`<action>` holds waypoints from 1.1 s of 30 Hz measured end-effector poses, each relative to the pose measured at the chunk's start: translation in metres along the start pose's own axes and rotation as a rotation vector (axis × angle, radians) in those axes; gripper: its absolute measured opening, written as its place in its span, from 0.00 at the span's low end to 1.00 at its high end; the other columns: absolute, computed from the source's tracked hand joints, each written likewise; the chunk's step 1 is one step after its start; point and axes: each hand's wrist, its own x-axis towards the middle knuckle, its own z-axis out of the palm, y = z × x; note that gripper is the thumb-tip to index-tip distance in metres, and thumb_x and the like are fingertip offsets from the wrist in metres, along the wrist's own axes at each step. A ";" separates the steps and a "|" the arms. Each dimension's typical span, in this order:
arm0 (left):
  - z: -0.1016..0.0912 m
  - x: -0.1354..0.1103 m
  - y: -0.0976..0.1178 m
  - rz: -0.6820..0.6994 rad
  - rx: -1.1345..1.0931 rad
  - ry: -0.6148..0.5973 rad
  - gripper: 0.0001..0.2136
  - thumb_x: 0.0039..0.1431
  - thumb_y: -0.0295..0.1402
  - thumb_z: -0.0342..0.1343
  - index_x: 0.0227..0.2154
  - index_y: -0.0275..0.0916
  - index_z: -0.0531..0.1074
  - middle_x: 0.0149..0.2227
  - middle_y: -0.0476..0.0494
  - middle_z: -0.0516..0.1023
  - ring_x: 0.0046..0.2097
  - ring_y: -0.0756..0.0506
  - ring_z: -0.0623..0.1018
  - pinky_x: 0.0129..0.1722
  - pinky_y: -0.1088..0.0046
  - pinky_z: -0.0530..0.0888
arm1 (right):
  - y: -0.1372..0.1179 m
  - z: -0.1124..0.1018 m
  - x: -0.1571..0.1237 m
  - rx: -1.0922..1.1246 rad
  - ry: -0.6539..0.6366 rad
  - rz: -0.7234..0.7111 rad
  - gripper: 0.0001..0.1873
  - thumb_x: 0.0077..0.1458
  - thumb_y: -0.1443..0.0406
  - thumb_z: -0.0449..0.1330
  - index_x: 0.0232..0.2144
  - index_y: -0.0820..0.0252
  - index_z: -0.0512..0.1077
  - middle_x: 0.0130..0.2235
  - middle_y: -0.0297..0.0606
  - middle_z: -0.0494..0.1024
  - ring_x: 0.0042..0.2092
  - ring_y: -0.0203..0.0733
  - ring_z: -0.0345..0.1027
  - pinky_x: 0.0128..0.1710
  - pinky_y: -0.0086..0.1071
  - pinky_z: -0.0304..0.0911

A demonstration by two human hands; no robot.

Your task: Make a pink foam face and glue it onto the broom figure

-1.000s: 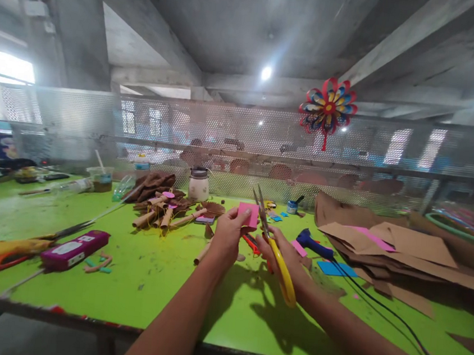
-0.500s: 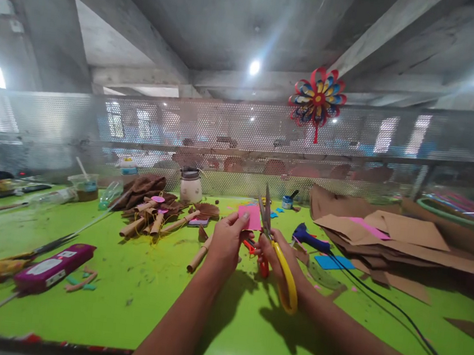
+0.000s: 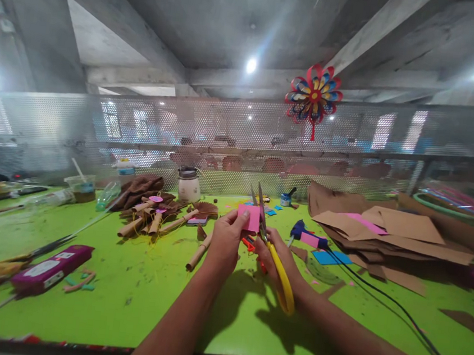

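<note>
Pink square paper (image 3: 250, 218) is being pinched by the left hand's (image 3: 222, 241) closed thumb and fingers above a lime-green tabletop (image 3: 154, 318), seemingly to steady its edge at yellow-handled metal scissors (image 3: 279, 265), which the right hand (image 3: 289, 262), curling partly closed, is gripping, blades slightly parted.

The square of paper (image 3: 251, 219) is plain bright pink. The scissors (image 3: 281, 278) have a yellow handle and grey blades. The table (image 3: 120, 323) is lime green, flecked with dark specks. The glue gun (image 3: 299, 228) is dark blue with a black cord (image 3: 377, 291); the card (image 3: 330, 258) is sky blue. The sheets (image 3: 409, 227) are brown, crossed by a pink strip (image 3: 365, 224); the rolls (image 3: 132, 227) are tan, with yellow string (image 3: 153, 240). The box (image 3: 51, 270) is purple with white patches. The flower (image 3: 314, 95) mixes red, blue and yellow. The screen (image 3: 226, 120) is grey with a dotted pattern of holes. The jar (image 3: 189, 188) is cream, dark-lidded, and seems to carry a faint print.
</note>
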 end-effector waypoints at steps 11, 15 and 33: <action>-0.005 0.003 -0.004 0.047 0.074 -0.007 0.11 0.46 0.37 0.63 0.29 0.34 0.77 0.26 0.49 0.74 0.27 0.52 0.69 0.30 0.77 0.67 | -0.004 -0.003 -0.001 -0.021 -0.027 0.009 0.22 0.61 0.50 0.52 0.50 0.59 0.63 0.36 0.37 0.73 0.33 0.38 0.65 0.32 0.31 0.62; -0.005 0.003 -0.003 0.041 0.093 -0.006 0.11 0.47 0.37 0.63 0.30 0.34 0.77 0.28 0.48 0.76 0.30 0.51 0.71 0.31 0.77 0.68 | -0.006 -0.004 -0.002 -0.037 -0.036 0.014 0.22 0.61 0.50 0.52 0.49 0.59 0.63 0.36 0.37 0.72 0.33 0.38 0.64 0.32 0.31 0.62; -0.004 0.002 -0.003 0.048 0.051 0.004 0.12 0.46 0.36 0.64 0.32 0.33 0.78 0.29 0.46 0.78 0.30 0.50 0.74 0.34 0.75 0.72 | -0.001 -0.005 0.000 -0.067 -0.032 0.015 0.23 0.61 0.49 0.52 0.49 0.59 0.64 0.35 0.37 0.74 0.35 0.40 0.68 0.33 0.32 0.64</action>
